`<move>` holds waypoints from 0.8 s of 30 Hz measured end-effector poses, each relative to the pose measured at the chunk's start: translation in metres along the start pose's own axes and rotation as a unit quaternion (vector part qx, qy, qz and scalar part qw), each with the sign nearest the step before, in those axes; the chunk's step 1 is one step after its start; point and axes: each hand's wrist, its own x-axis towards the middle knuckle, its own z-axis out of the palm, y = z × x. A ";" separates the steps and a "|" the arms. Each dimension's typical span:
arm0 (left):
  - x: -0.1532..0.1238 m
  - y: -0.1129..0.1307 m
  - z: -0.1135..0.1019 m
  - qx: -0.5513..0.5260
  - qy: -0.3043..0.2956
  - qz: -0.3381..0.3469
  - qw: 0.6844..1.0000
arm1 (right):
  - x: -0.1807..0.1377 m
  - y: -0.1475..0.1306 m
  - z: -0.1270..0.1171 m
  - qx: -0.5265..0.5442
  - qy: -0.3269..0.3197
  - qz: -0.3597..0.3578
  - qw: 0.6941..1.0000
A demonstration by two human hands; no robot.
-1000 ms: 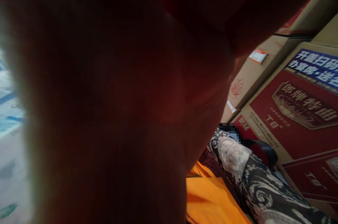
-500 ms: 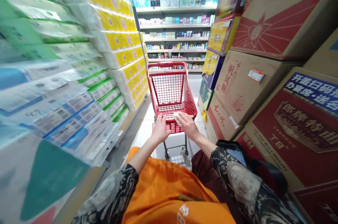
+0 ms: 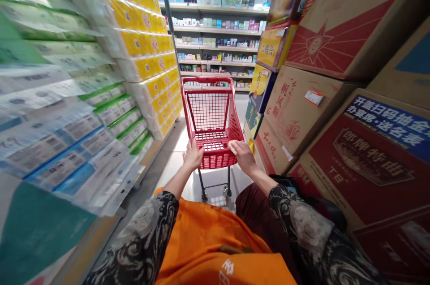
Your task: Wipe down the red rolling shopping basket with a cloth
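A red shopping cart (image 3: 215, 153) with a plastic grid basket stands right in front of me. My left hand (image 3: 193, 156) is at its near left corner, fingers closed on the rim. At the near right corner, my right hand (image 3: 245, 157) is closed on a small crumpled pale cloth (image 3: 232, 146), which presses against the cart's edge. Part of the cloth is hidden under the fingers. The cart's basket shows only its red grid floor and walls.
Stacked tissue packs (image 3: 148, 47) line the left side, with green and blue packs (image 3: 77, 155) nearer. Cardboard liquor cartons (image 3: 302, 110) are piled on the right. Beyond the cart, a wall shelf (image 3: 218, 32) holds many small boxes and bottles. Pale floor tiles (image 3: 168, 159) run between the stacks.
My hands have moved apart: the left to the cart's near left corner, the right, with the cloth, to its right corner. The view has turned slightly right.
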 end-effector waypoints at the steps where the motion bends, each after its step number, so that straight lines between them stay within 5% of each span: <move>1: 0.000 -0.002 -0.002 0.010 -0.008 0.001 1.000 | 0.000 -0.011 0.005 0.005 0.004 -0.005 1.000; 7: 0.001 -0.009 -0.012 0.099 0.017 0.031 0.994 | 0.012 -0.063 0.031 -0.012 -0.057 -0.040 0.997; 12: 0.003 -0.008 -0.009 0.037 0.023 0.034 0.998 | 0.014 -0.038 0.004 -0.026 -0.114 0.024 0.993; 16: 0.006 -0.008 -0.005 0.002 0.038 0.038 0.999 | 0.007 -0.031 -0.001 -0.022 -0.096 0.056 0.994; 24: 0.033 -0.037 -0.012 -0.018 0.065 0.138 0.988 | 0.007 -0.058 0.027 -0.021 -0.080 -0.052 0.995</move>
